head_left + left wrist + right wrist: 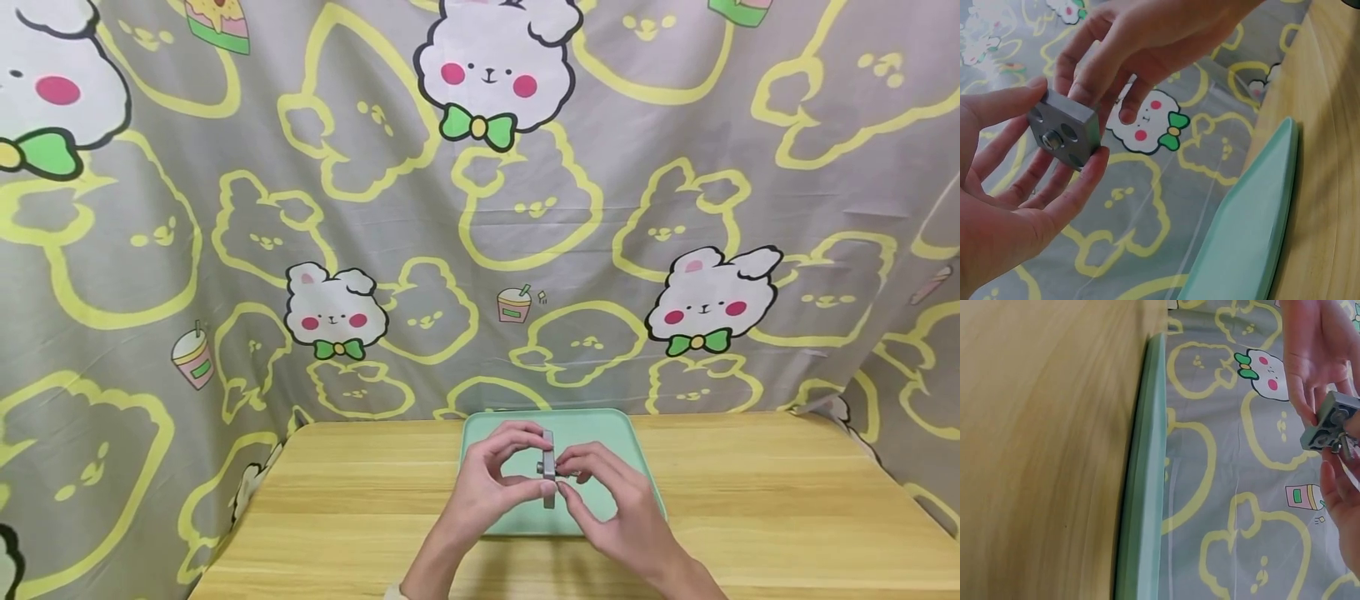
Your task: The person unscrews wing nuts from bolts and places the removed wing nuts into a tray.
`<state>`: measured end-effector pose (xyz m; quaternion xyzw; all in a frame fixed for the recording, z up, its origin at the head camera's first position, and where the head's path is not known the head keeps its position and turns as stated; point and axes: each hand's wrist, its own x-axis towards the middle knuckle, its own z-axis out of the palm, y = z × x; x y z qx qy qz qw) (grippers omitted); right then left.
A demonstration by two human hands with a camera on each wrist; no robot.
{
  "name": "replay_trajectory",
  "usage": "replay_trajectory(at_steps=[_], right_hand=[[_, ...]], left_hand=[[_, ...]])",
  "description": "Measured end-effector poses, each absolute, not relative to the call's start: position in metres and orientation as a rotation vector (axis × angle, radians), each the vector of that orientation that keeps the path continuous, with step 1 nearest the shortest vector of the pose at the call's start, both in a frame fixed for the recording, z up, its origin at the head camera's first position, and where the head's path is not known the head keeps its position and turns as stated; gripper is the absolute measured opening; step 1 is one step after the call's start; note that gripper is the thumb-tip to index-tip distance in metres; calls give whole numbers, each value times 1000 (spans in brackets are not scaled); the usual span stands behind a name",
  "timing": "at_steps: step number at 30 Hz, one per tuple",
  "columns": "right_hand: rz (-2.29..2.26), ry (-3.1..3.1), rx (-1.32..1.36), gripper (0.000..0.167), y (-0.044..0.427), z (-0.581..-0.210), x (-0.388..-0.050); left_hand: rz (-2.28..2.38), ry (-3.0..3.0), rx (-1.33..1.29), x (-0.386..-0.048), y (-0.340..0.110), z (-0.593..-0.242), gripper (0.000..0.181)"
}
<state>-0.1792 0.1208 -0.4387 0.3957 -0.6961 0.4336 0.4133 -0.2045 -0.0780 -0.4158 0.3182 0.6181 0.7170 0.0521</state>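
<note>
As a person works with bare hands above a table, a square gray metal block (1060, 125) is held up on edge over a mint-green tray, its broad faces turned to left and right. Round holes pierce the block, and a metal bolt (1052, 140) passes through its middle, its head showing on the left face and its threaded end on the right. The left hand (483, 487) grips the block by its rim, thumb at the near side and fingers at the far side. The right hand (626, 504) meets it from the opposite face, thumb and fingers bent around the bolt's threaded end; how firmly they pinch cannot be told, since the fingers partly cover it. Below the hands, the tray (592, 425), with rounded corners and a low raised rim, lies near the middle of the table's far edge. The pale wood-grain table (765, 500) extends to either side of the tray. Along the table's far edge and at its left and right edges hangs a gray cloth (525, 250), printed with yellow outlines, white rabbits (712, 300) in green bow ties and pink drink cups (513, 305).
</note>
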Motion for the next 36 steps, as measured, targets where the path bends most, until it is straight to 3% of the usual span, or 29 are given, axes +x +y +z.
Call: replay_trajectory(at_steps=[4, 10, 17, 23, 36], right_hand=[[1303, -1906, 841, 34, 125, -443, -177], [1892, -2101, 476, 22, 131, -441, -175], [2300, -2203, 232, 43, 137, -436, -177], [2604, -2162, 239, 44, 143, -437, -180], [2843, -2072, 475, 22, 151, -443, -184]], left_hand=[[2190, 1927, 954, -205, -78, -415, 39], [2140, 2014, 1056, -202, -76, -413, 36], [2013, 2233, 1154, -195, -73, -411, 33], [1985, 2220, 1176, -195, -72, -411, 33], [1841, 2334, 1258, -194, -71, -413, 32]])
